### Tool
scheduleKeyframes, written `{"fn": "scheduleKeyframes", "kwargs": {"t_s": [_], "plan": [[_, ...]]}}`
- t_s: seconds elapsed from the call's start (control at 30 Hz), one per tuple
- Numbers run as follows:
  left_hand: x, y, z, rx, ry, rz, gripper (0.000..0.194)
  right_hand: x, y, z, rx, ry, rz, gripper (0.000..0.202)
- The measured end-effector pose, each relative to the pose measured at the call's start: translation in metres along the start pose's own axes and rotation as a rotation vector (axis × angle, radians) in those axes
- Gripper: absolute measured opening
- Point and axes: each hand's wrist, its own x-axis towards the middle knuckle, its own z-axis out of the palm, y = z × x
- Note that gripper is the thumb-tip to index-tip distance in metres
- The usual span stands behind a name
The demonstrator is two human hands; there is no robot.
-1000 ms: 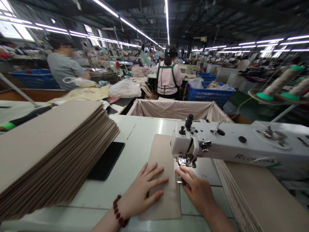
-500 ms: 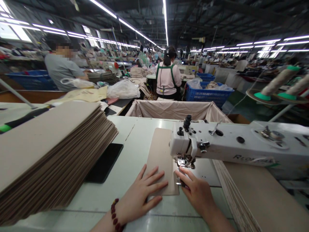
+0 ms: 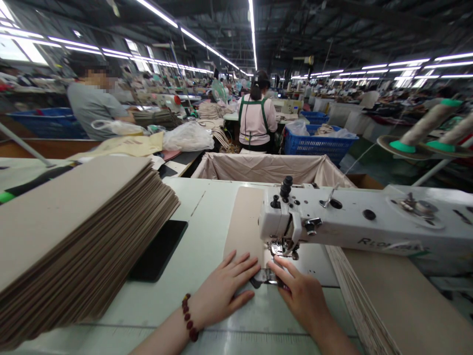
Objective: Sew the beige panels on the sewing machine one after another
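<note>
A beige flat panel (image 3: 242, 227) lies under the head of the white sewing machine (image 3: 314, 222), its right edge at the presser foot (image 3: 279, 248). My left hand (image 3: 231, 286) rests flat on the panel's near end, fingers stretched out, with a beaded bracelet at the wrist. Just in front of the presser foot, my right hand (image 3: 301, 291) has its index finger pointing forward and its other fingers curled. From beneath those curled fingers pokes a small metal-tipped tool (image 3: 272, 282); most of it is hidden. Metal plates of the machine bed (image 3: 263, 277) show between my hands.
A tall stack of beige panels (image 3: 74, 197) stands at left, beside a black phone-like slab (image 3: 158, 251). More panels (image 3: 410, 296) lie at right under the machine arm. A cloth-lined bin (image 3: 258, 167) is behind the table. Thread cones (image 3: 424, 128) stand at right; two people sit beyond.
The panel has slid away from me under the presser foot, uncovering the metal bed plates. My left hand has moved slightly forward and right; the right hand has hardly moved.
</note>
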Motion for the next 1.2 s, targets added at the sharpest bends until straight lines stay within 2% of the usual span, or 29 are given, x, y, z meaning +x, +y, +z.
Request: {"fn": "scheduleKeyframes", "kwargs": {"t_s": [0.47, 1.03, 1.2], "plan": [[0.028, -0.021, 0.009, 0.010, 0.078, -0.069, 0.056, -0.001, 0.006, 0.008, 0.007, 0.002, -0.018, 0.071], [0.028, -0.019, 0.008, 0.016, 0.131, -0.080, 0.055, -0.001, 0.004, 0.005, 0.028, 0.015, -0.003, 0.068], [0.028, -0.020, 0.012, 0.045, 0.171, -0.106, 0.065, 0.000, 0.000, 0.001, 0.016, 0.039, 0.002, 0.064]]}}
